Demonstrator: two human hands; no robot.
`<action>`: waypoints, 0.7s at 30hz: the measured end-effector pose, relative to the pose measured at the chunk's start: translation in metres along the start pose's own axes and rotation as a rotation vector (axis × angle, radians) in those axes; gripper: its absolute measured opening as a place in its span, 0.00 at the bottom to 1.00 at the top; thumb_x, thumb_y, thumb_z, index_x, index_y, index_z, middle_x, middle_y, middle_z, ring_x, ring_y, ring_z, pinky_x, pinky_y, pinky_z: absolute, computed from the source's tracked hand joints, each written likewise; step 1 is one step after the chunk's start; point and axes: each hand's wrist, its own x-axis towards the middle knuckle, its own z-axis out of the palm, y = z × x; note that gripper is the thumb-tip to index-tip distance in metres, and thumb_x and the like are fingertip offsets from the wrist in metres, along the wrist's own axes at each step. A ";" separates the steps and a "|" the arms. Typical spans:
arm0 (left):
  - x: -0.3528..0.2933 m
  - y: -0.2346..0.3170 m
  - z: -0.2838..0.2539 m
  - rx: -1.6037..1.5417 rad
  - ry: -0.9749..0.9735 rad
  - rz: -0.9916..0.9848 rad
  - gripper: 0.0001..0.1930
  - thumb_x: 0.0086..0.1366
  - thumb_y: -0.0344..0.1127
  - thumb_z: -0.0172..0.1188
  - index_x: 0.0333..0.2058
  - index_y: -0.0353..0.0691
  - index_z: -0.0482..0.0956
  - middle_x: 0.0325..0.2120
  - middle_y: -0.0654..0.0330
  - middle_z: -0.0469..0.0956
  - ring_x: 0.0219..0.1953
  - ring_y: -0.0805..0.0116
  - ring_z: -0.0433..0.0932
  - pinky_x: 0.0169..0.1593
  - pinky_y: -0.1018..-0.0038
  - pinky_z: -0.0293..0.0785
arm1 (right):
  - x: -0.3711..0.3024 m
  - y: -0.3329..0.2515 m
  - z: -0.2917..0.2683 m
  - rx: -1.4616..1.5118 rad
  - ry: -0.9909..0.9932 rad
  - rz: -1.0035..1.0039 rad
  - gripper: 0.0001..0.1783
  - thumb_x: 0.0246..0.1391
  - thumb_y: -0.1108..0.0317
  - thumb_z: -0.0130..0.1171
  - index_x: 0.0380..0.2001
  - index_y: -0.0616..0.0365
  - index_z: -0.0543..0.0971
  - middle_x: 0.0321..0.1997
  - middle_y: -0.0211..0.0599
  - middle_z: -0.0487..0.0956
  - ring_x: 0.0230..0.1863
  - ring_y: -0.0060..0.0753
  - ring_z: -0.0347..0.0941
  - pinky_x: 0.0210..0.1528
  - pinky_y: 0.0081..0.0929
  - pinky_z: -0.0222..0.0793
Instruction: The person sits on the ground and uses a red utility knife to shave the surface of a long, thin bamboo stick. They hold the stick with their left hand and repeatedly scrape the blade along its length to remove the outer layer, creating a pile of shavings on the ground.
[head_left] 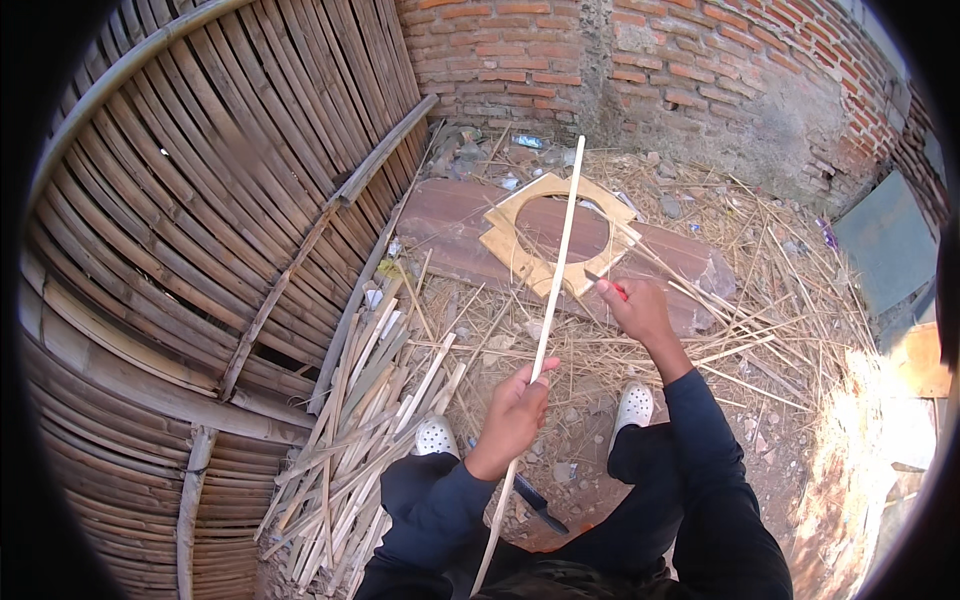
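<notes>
The left hand (pixel 512 410) has its fingers wrapped around a long, pale, narrow wooden or bamboo strip (pixel 559 262), which extends well beyond the fingertips and back beneath the wrist towards the lap. The right hand (pixel 640 312) grips a small red-handled, knife-like tool (pixel 622 292), its blade pointing from those fingers towards the strip; I cannot tell whether it touches.

The main risk, I judge, is a slip: if the edge skids along the strip towards the left fingers, it could cut them. With only one hand seen gripping such a slender length, the far end could whip or twist. Beyond both sets of fingertips, a tan wooden board with a round hole (pixel 512 258) lies on a reddish-brown slab (pixel 440 215); a swinging strip might knock it. Below the left fingers, a perforated white clog (pixel 435 436) stands beside heaped pale split strips (pixel 350 450), which could catch a foot.
</notes>
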 end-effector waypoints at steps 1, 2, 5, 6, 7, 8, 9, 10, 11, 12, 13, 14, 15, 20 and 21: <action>0.000 0.002 0.002 -0.031 -0.004 -0.002 0.18 0.71 0.33 0.44 0.57 0.36 0.68 0.18 0.74 0.60 0.17 0.87 0.56 0.21 0.85 0.53 | -0.008 -0.018 0.006 -0.001 -0.046 -0.135 0.35 0.53 0.34 0.50 0.15 0.57 0.78 0.15 0.47 0.74 0.20 0.52 0.73 0.25 0.44 0.66; 0.000 0.004 0.003 -0.063 -0.006 -0.005 0.18 0.71 0.33 0.44 0.57 0.36 0.68 0.18 0.74 0.61 0.17 0.86 0.57 0.21 0.85 0.53 | -0.017 -0.033 0.010 -0.001 -0.093 -0.270 0.34 0.51 0.34 0.52 0.15 0.56 0.77 0.15 0.46 0.74 0.19 0.52 0.72 0.24 0.44 0.66; 0.001 0.003 0.012 -0.048 0.027 -0.005 0.18 0.71 0.31 0.45 0.57 0.36 0.67 0.15 0.72 0.59 0.17 0.84 0.55 0.23 0.83 0.53 | -0.035 -0.055 0.012 0.075 -0.175 -0.328 0.32 0.48 0.34 0.56 0.14 0.54 0.78 0.13 0.43 0.73 0.18 0.49 0.73 0.22 0.42 0.65; 0.001 0.002 0.012 -0.034 0.031 0.008 0.18 0.71 0.32 0.45 0.57 0.36 0.67 0.16 0.73 0.59 0.17 0.85 0.56 0.22 0.83 0.53 | -0.035 -0.054 0.013 0.053 -0.165 -0.326 0.32 0.47 0.33 0.56 0.13 0.54 0.78 0.13 0.43 0.73 0.18 0.49 0.73 0.21 0.42 0.65; 0.002 0.000 0.012 -0.020 0.035 0.020 0.18 0.71 0.32 0.45 0.57 0.36 0.67 0.17 0.74 0.60 0.18 0.86 0.56 0.22 0.84 0.53 | -0.034 -0.052 0.015 0.031 -0.156 -0.325 0.32 0.46 0.33 0.57 0.13 0.54 0.77 0.12 0.43 0.73 0.17 0.48 0.72 0.21 0.41 0.65; 0.002 -0.003 0.012 -0.005 0.040 0.032 0.18 0.71 0.33 0.45 0.57 0.36 0.67 0.18 0.74 0.61 0.18 0.86 0.57 0.21 0.85 0.54 | -0.034 -0.050 0.017 0.009 -0.147 -0.324 0.33 0.45 0.32 0.57 0.13 0.53 0.77 0.12 0.42 0.73 0.17 0.48 0.72 0.20 0.40 0.65; 0.003 -0.005 0.010 0.011 0.033 0.042 0.17 0.71 0.33 0.45 0.56 0.36 0.68 0.18 0.75 0.61 0.18 0.87 0.57 0.21 0.85 0.54 | -0.034 -0.049 0.018 0.019 -0.134 -0.342 0.33 0.45 0.33 0.57 0.12 0.54 0.75 0.12 0.41 0.72 0.16 0.48 0.71 0.19 0.40 0.63; 0.003 -0.007 0.009 0.028 0.027 0.052 0.17 0.71 0.33 0.45 0.56 0.36 0.68 0.18 0.75 0.61 0.18 0.87 0.57 0.22 0.85 0.54 | -0.035 -0.048 0.019 0.029 -0.122 -0.359 0.32 0.46 0.34 0.57 0.11 0.54 0.74 0.11 0.41 0.71 0.15 0.48 0.70 0.18 0.40 0.62; 0.002 -0.009 0.008 0.044 0.019 0.061 0.17 0.71 0.33 0.45 0.56 0.36 0.68 0.18 0.75 0.61 0.18 0.87 0.57 0.22 0.84 0.54 | -0.036 -0.047 0.020 0.038 -0.109 -0.376 0.33 0.46 0.34 0.57 0.11 0.54 0.72 0.11 0.40 0.69 0.14 0.49 0.69 0.18 0.40 0.60; 0.001 -0.011 0.008 0.038 0.027 0.051 0.16 0.71 0.32 0.45 0.55 0.36 0.69 0.18 0.75 0.60 0.18 0.87 0.57 0.22 0.84 0.54 | -0.036 -0.045 0.022 0.038 -0.087 -0.381 0.33 0.46 0.34 0.57 0.11 0.54 0.72 0.11 0.40 0.69 0.14 0.49 0.69 0.18 0.40 0.60; 0.000 -0.013 0.008 0.031 0.035 0.041 0.16 0.71 0.32 0.45 0.55 0.36 0.69 0.18 0.75 0.60 0.18 0.87 0.57 0.22 0.84 0.53 | -0.036 -0.044 0.025 0.037 -0.066 -0.385 0.33 0.46 0.34 0.57 0.11 0.55 0.72 0.10 0.39 0.70 0.15 0.48 0.69 0.18 0.40 0.61; -0.001 -0.015 0.008 0.024 0.043 0.031 0.16 0.71 0.32 0.45 0.54 0.36 0.69 0.18 0.76 0.60 0.18 0.87 0.57 0.22 0.84 0.53 | -0.035 -0.042 0.028 0.037 -0.044 -0.390 0.33 0.46 0.34 0.57 0.11 0.55 0.72 0.10 0.39 0.70 0.15 0.48 0.70 0.18 0.40 0.61; -0.001 -0.015 0.007 0.047 0.050 0.037 0.16 0.71 0.32 0.45 0.54 0.36 0.69 0.18 0.76 0.60 0.18 0.88 0.56 0.22 0.84 0.53 | -0.033 -0.039 0.031 0.016 -0.017 -0.404 0.33 0.46 0.34 0.57 0.11 0.55 0.73 0.11 0.40 0.70 0.15 0.48 0.70 0.18 0.40 0.62; -0.008 -0.017 0.011 0.198 0.054 0.060 0.15 0.71 0.31 0.45 0.53 0.35 0.70 0.18 0.76 0.59 0.18 0.88 0.56 0.22 0.84 0.51 | -0.004 -0.015 0.036 -0.137 -0.007 -0.165 0.33 0.44 0.30 0.56 0.18 0.53 0.80 0.12 0.41 0.73 0.17 0.45 0.74 0.20 0.39 0.67; -0.006 -0.018 0.010 0.187 0.041 0.044 0.16 0.71 0.32 0.44 0.54 0.35 0.69 0.17 0.76 0.59 0.17 0.87 0.55 0.21 0.84 0.51 | -0.001 -0.010 0.033 -0.178 0.014 -0.221 0.34 0.45 0.30 0.55 0.20 0.54 0.81 0.13 0.42 0.75 0.19 0.47 0.75 0.23 0.40 0.69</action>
